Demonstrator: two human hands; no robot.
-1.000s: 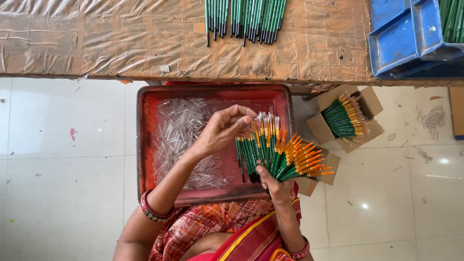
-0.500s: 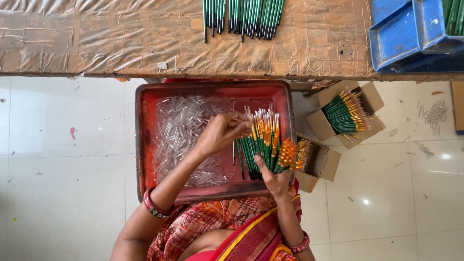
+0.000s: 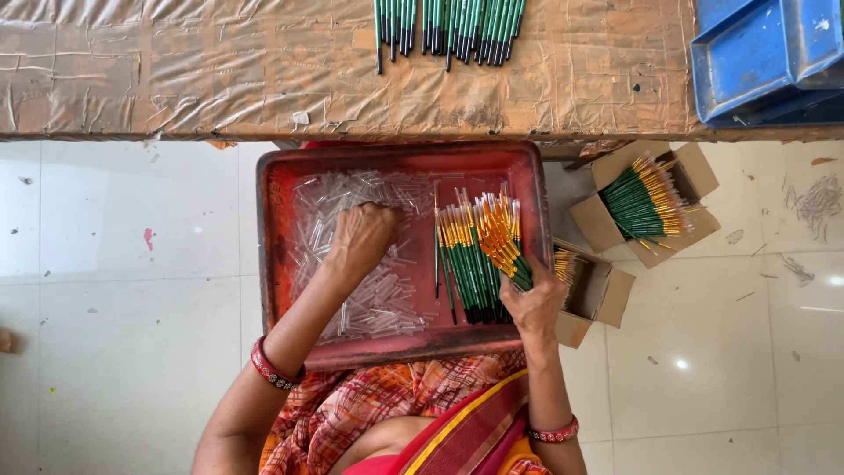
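Green-handled paint brushes (image 3: 475, 255) with orange and yellow ferrules fan out of the right hand (image 3: 536, 303), whose fingers are wrapped tight around the bundle's lower ends. At nine o'clock from it, the left hand (image 3: 360, 242) lies knuckles up, fingers curled down into a heap of clear plastic tubes (image 3: 369, 290); whether it pinches one cannot be told. Both hands sit inside a red tray (image 3: 272, 246) on the person's lap. At three o'clock of the right hand is a small cardboard box (image 3: 607, 295); at one o'clock, an open carton of brushes (image 3: 646, 198). At twelve o'clock a tape-covered table (image 3: 220, 70) carries more brushes (image 3: 448, 31), with blue trays (image 3: 756, 53) at its right end.
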